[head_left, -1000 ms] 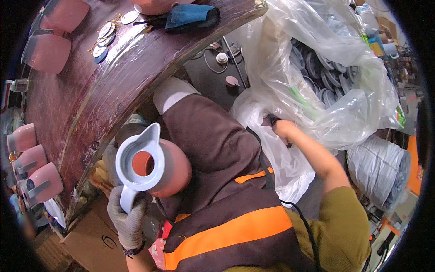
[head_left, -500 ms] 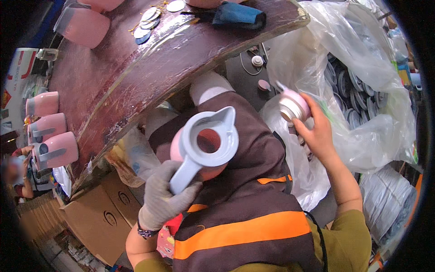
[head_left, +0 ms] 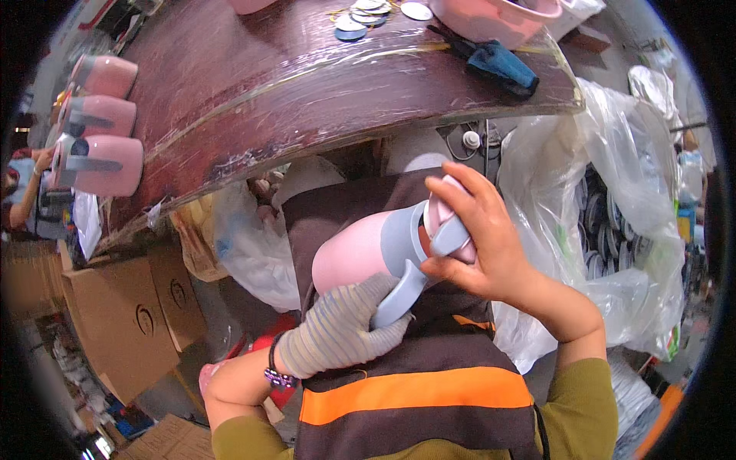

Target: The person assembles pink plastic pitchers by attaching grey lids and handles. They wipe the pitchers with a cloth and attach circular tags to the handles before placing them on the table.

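A worker in a brown apron with an orange band fits a lid (head_left: 447, 222) onto a pink jug (head_left: 360, 257) held over the lap, just below the edge of a dark wooden desk (head_left: 307, 92). The gloved left hand (head_left: 341, 330), at seven o'clock from the jug, is closed around its grey handle (head_left: 399, 295), keeping the vessel tipped on its side with the grey collar facing three o'clock. The bare right hand (head_left: 491, 245) wraps over the mouth, fingers (head_left: 460, 195) curled across the pink-and-grey lid and pressing it against the collar. The step in hand appears to be seating the lid; whether it is fully home cannot be told, since the palm hides most of the rim. The next move likely calls for a firm, square push or twist while the left hand braces the handle, so the lid does not go on crooked. At ten o'clock three finished pink jugs (head_left: 100, 153) lie in a row at the desk's left end, above cardboard boxes (head_left: 123, 322). At twelve o'clock sit loose round discs (head_left: 368, 14), with a blue-handled tool (head_left: 498, 65) toward one o'clock. At three o'clock a clear plastic bag (head_left: 613, 230) holds stacked round parts.
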`<act>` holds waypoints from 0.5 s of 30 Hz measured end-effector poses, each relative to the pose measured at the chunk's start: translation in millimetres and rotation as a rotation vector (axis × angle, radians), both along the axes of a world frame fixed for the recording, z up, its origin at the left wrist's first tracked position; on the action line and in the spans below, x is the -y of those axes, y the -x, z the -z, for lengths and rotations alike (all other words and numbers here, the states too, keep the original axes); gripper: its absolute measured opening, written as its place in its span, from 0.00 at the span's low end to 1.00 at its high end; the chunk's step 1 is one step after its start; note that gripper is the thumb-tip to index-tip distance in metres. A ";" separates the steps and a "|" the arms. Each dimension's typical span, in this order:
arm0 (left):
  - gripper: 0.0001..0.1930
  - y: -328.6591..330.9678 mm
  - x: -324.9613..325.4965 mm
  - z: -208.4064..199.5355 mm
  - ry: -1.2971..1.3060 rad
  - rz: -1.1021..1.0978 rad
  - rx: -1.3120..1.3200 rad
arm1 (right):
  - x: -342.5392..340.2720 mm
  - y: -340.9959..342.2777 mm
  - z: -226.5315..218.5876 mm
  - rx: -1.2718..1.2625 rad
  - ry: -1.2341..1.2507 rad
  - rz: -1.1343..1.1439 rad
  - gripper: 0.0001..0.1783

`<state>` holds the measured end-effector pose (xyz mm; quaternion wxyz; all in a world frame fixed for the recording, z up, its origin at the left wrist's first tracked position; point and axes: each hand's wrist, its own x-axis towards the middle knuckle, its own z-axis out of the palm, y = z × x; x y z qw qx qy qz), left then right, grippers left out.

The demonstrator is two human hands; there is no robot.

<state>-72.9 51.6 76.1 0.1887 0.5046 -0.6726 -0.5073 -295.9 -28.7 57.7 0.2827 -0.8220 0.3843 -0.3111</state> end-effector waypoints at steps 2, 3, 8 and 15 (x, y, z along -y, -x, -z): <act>0.17 -14.6 3.3 2.9 0.002 0.006 0.016 | -1.9 -1.6 -1.0 -0.069 0.099 -0.097 0.41; 0.16 -25.1 4.3 11.6 0.098 0.001 0.012 | -7.1 -8.3 -0.6 0.028 0.022 -0.138 0.39; 0.13 -46.4 59.5 33.9 0.330 -0.064 -0.025 | -9.8 -19.0 8.2 0.140 0.266 -0.415 0.23; 0.12 -25.0 91.4 113.2 0.118 -0.123 -0.176 | 9.3 -38.3 -10.7 0.128 0.301 -0.840 0.19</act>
